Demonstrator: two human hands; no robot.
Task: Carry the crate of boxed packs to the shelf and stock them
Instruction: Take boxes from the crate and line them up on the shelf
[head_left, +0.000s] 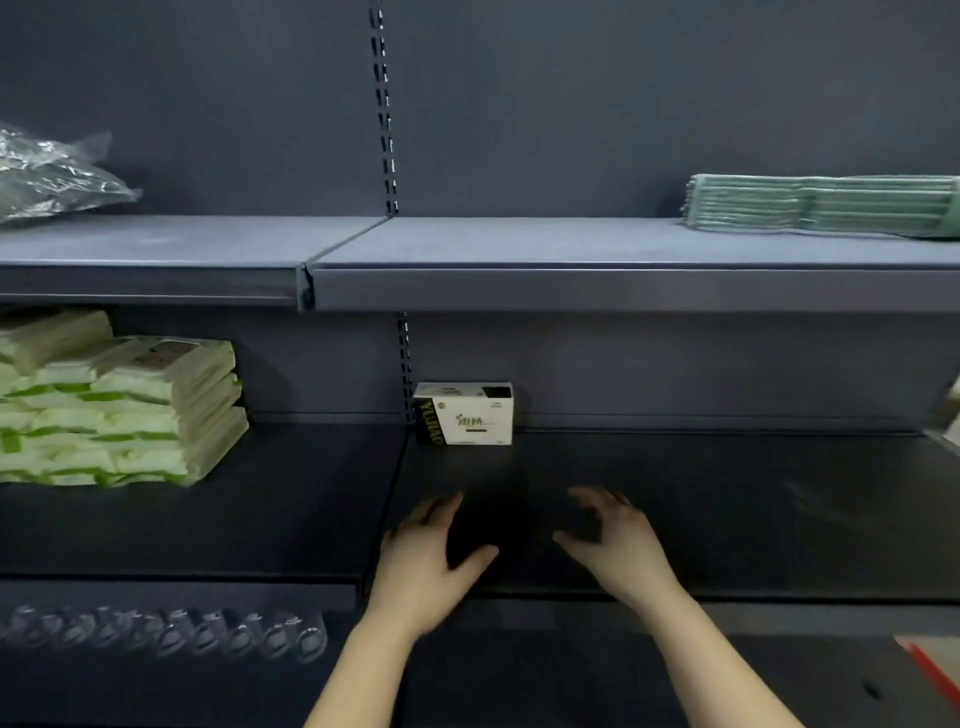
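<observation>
Left hand (431, 551), right hand (615, 545) over front of middle shelf (753, 519) — fingers spread, loosely bent, gripping nothing. Farther back: boxed pack (464, 414) against back panel beside slotted post (405, 364) — white face, green leaf mark, black end, gold lettering.

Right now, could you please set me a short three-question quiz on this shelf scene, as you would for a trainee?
1. How many boxes stand on the middle shelf?
2. What lies at the right of the upper shelf? A) green cloths B) clear cups C) a crate
3. True or false: the left hand and the right hand both grip a box.

Key: 1) One, at the back. 2) A. 3) False: both hands are open and empty, nearer the shelf's front edge.
</observation>
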